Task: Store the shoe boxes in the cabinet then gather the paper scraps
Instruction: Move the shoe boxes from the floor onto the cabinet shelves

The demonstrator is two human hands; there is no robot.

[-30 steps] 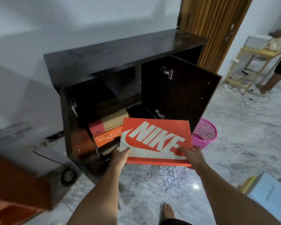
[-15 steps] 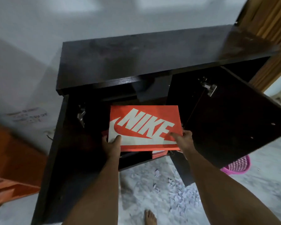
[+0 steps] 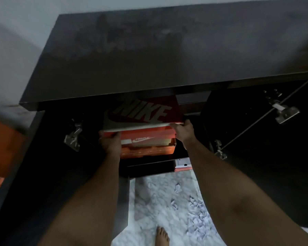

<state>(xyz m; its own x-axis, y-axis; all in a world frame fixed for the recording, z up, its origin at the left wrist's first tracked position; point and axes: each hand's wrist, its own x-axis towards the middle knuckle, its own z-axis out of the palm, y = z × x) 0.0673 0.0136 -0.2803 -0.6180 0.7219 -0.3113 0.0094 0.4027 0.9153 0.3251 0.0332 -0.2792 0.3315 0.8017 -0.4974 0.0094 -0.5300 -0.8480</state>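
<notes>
We hold the box (image 3: 142,112) by its two near corners, far end already under the cabinet (image 3: 149,55) top and inside the opening, so it can slide in flat on top of the stack. Our left hand (image 3: 109,142) curls round the near left corner, fingers underneath and thumb on the front edge, taking the weight from below. Our right hand (image 3: 182,131) pinches the near right corner with fingers wrapped over the lid edge, which steadies the lid and steers the box straight. The box sits tilted slightly, near edge lower, judging from the lid's slant; that angle probably helps it clear the top panel.

Directly beneath it lies a second box (image 3: 148,144), orange, its end label facing us, resting on a shelf (image 3: 149,167). Both doors stand open, left door (image 3: 34,174) and right door (image 3: 265,157), hinges showing, giving our arms room.

Beyond the cabinet, paper scraps (image 3: 194,210) lie scattered on the marble floor (image 3: 149,219) near our bare foot (image 3: 161,236), untouched, waiting for the second part of the job. Another orange box (image 3: 2,148) sits off to the left, outside the cabinet.
</notes>
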